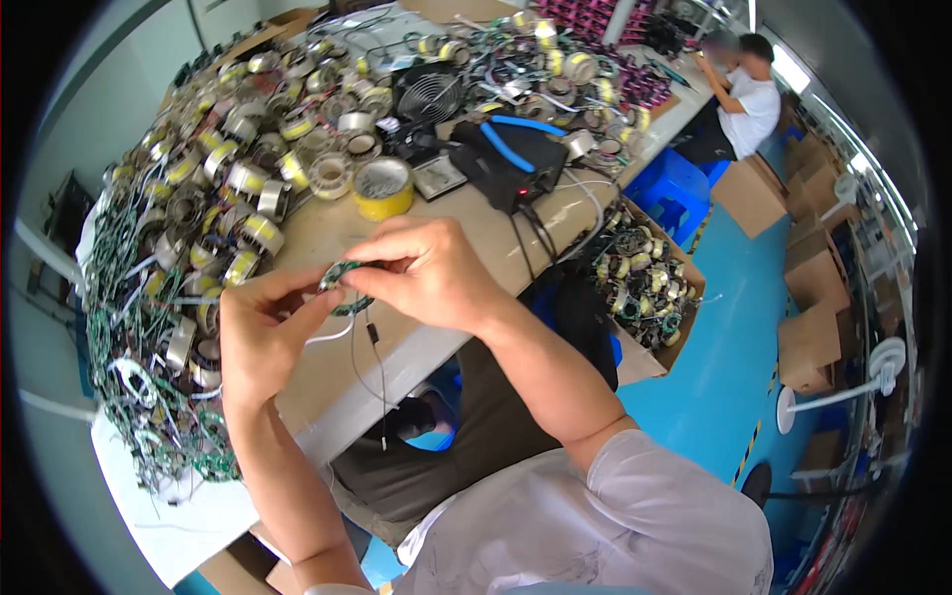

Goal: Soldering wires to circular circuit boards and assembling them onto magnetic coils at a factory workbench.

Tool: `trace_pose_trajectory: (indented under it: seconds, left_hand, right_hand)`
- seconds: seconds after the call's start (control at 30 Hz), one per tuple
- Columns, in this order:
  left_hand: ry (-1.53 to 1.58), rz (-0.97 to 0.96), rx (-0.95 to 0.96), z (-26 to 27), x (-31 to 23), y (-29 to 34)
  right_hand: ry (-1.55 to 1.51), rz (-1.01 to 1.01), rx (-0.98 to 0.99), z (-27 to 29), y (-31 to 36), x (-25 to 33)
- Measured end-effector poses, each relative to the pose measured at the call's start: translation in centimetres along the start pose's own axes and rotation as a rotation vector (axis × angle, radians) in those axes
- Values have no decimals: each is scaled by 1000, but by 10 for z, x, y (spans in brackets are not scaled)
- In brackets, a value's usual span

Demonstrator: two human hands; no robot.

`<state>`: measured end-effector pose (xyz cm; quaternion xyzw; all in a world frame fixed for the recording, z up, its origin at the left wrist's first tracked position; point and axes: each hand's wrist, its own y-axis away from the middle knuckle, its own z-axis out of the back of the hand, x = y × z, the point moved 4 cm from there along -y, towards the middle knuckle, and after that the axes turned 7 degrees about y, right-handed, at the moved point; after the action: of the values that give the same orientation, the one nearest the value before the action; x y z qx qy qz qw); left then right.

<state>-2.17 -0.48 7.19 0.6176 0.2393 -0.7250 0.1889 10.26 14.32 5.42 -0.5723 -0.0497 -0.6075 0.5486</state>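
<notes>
Green ring (340, 271) pinched from two sides, no nearer to one than to the other

Left hand (260, 335): thumb and index closed on left and lower edge of ring; ring to right of palm and slightly farther from body
Right hand (431, 273): thumb and index closed on upper right edge; ring straight left of palm, about level with it
Fingertips of left and right almost meeting across ring, covering much of it; nothing else seen in either grip
Long axis: none to speak of, round part viewed at slant; exact tilt of face, cannot tell
Looks held up over table (491, 243), near front edge; gap underneath, cannot judge
White cable (330, 337) just below ring, end hidden by fingers; joined to ring or only passing behind, cannot tell
Thin dark lead with small black connector (373, 333) just right of cable, trailing down past table edge
Yellow-sided round tub (385, 206) just beyond ring, up and to right, apart from both grips
Silver-and-yellow coils (248, 178) heaped beyond and left, close to left knuckles
Blue-handled pliers (508, 147) farther off to upper right, untouched
Cardboard box (642, 369) of more coils well apart, right of table
</notes>
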Motion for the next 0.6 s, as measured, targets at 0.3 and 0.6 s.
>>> trace_pose_trajectory:
  seconds: [0.3,0.6]
  left_hand:
    - [-43,-373,-489,28,-10,2]
    - [-615,-1034,-693,4,-8,2]
  right_hand:
    - [442,-1,12,32,15,-13]
    - [421,-65,328,8,18,-45]
